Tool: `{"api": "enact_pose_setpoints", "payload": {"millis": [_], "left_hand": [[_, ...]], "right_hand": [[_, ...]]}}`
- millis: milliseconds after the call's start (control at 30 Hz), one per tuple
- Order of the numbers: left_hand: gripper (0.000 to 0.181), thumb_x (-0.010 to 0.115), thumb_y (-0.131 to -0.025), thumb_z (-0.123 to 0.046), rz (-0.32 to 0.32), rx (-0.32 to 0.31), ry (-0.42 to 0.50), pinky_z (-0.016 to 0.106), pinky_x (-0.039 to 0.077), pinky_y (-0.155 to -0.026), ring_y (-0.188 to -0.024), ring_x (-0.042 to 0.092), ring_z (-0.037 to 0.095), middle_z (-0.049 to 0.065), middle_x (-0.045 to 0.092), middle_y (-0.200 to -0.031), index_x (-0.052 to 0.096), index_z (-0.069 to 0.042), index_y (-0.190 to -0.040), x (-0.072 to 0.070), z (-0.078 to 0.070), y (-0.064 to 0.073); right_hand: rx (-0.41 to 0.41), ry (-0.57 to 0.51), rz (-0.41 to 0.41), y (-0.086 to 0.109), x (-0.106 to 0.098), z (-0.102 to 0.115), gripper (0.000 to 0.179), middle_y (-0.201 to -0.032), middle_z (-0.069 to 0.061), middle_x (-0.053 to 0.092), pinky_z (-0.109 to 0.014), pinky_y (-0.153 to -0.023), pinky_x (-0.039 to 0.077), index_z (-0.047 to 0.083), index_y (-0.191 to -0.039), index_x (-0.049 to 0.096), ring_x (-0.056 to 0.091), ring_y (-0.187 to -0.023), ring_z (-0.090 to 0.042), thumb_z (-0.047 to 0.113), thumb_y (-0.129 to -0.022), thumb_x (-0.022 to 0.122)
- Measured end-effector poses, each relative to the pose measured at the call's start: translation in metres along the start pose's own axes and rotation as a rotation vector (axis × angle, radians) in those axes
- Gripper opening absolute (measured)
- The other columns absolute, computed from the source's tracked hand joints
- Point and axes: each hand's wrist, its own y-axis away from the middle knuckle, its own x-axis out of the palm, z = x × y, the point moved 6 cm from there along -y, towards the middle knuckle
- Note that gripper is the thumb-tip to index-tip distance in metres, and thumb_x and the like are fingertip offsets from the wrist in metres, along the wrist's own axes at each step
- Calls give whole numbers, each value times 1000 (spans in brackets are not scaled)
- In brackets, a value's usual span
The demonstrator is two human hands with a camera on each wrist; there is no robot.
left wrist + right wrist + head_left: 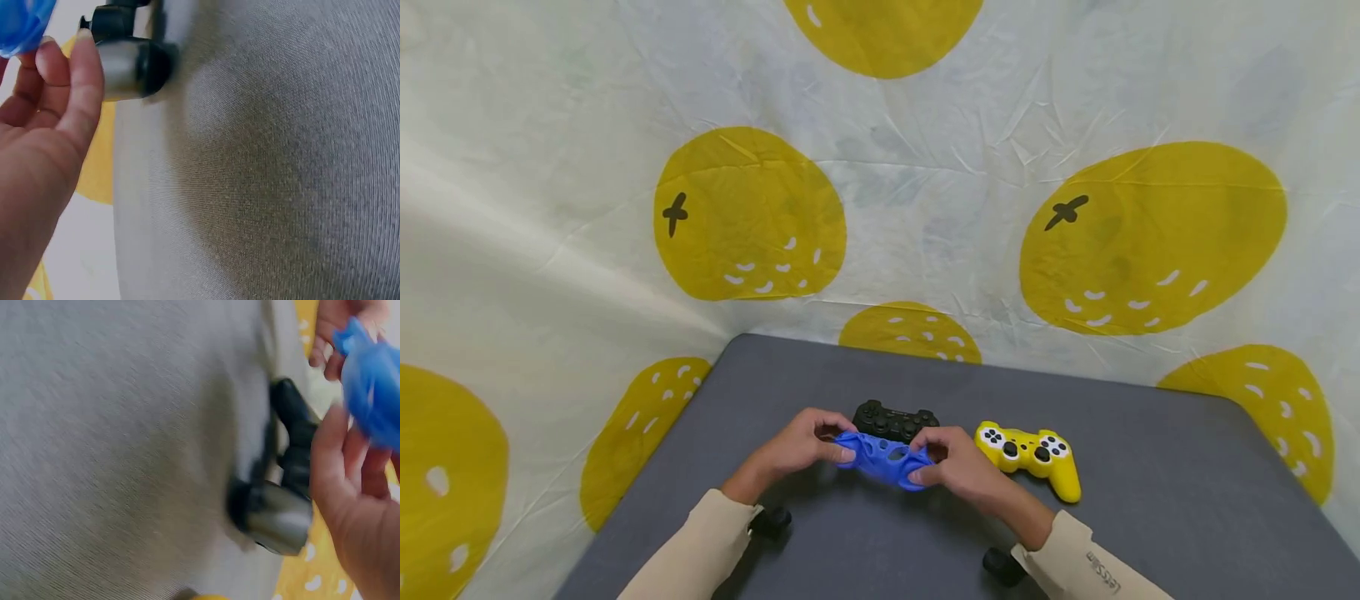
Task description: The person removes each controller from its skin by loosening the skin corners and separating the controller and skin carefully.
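A soft blue silicone controller cover, with openings in its face, is held between both hands above the table. My left hand pinches its left end between thumb and fingers. At the opposite end my right hand pinches the cover with thumb and forefinger. Just behind it lies a black game controller, partly hidden by the cover and fingers. Folds and a narrow end of the blue cover show in the right wrist view. Only an edge of the cover appears in the left wrist view.
A yellow game controller with white button areas lies to the right of the right hand. Everything rests on a dark grey table. White cloth printed with yellow fruit hangs behind and at the left.
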Motion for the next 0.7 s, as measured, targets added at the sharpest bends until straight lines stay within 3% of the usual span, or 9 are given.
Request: {"api": "enact_pose_setpoints", "payload": {"millis": [267, 367, 500, 700], "left_hand": [[35, 77, -93, -11, 57, -2, 202, 24, 56, -79, -83, 62, 9, -7, 70, -92, 65, 12, -116, 2, -7, -5], [27, 78, -93, -13, 93, 1, 303, 23, 56, -78, -81, 61, 9, -8, 69, -89, 68, 4, -112, 4, -10, -7], [17, 77, -92, -12, 136, 17, 389, 23, 56, -78, -83, 58, 9, -7, 67, -89, 70, -14, -107, 7, -13, -8], [19, 78, -91, -15, 208, 22, 435, 23, 54, -79, -83, 57, 8, -9, 66, -89, 69, -16, -108, 11, -16, -8]], "right_hand": [[-80, -144, 169, 2, -11, 12, 35, -96, -2, 67, -25, -78, 56, -10, -115, 64, 63, -85, -17, 7, -88, 81], [-93, -237, 220, 2, -12, 11, 42, -96, 0, 68, -24, -78, 57, -13, -119, 59, 64, -82, -13, 10, -90, 79], [-129, -352, 285, 1, -12, 9, 40, -97, 2, 70, -22, -76, 57, -7, -120, 60, 64, -81, -10, 15, -92, 78], [-178, -444, 345, 3, -14, 14, 25, -95, 5, 71, -18, -74, 56, 10, -117, 66, 63, -79, -7, 17, -95, 75]]}}
